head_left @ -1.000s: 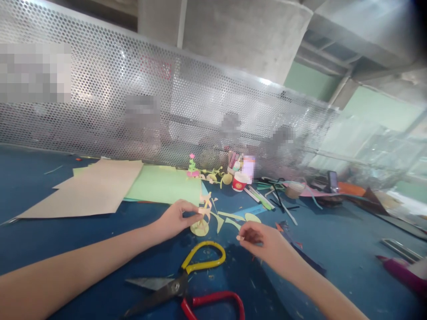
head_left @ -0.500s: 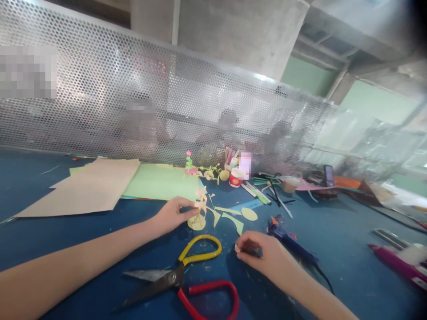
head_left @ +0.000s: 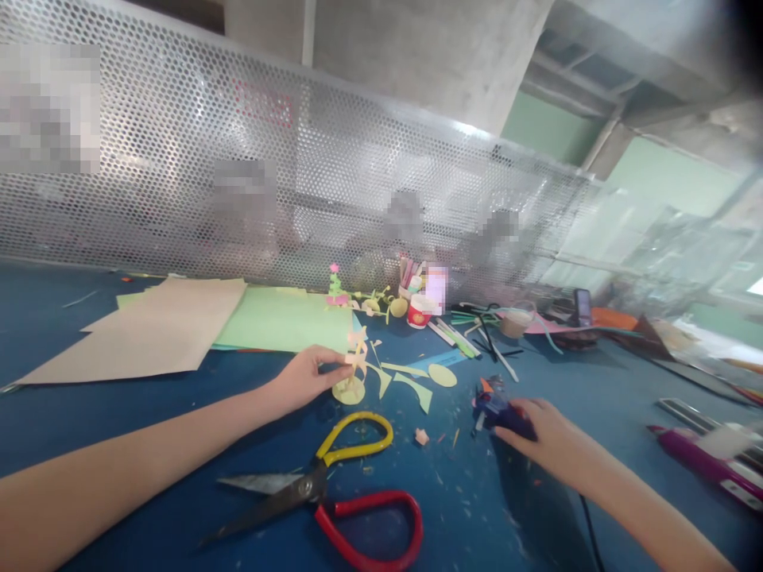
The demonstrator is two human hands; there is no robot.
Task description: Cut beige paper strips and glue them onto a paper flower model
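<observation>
My left hand (head_left: 308, 378) is closed, thumb and fingertips pinching a small paper craft (head_left: 349, 390). The craft has a round yellow base and pale pink pieces on an upright stem. Over to the right, my right hand (head_left: 551, 441) wraps round the body of a blue hot glue gun (head_left: 504, 415) that lies low over the table, its nozzle end pointing left. A small pale pink paper star (head_left: 422, 436) lies on the table between the hands. Scissors (head_left: 313, 486) with one yellow and one red handle rest in front, blades apart.
Yellow-green paper scraps (head_left: 413, 391) and a blue strip (head_left: 441, 359) lie beyond the hands. Stacked paper sheets (head_left: 160, 330) are at the left. Farther back stand a red and white cup (head_left: 420, 311) and a perforated metal screen (head_left: 346, 191). A purple tool (head_left: 703, 467) lies at right.
My right hand has let go of the small pink star, leaving it on the table, and has moved right to take hold of the glue gun. The left hand keeps its pinch.
</observation>
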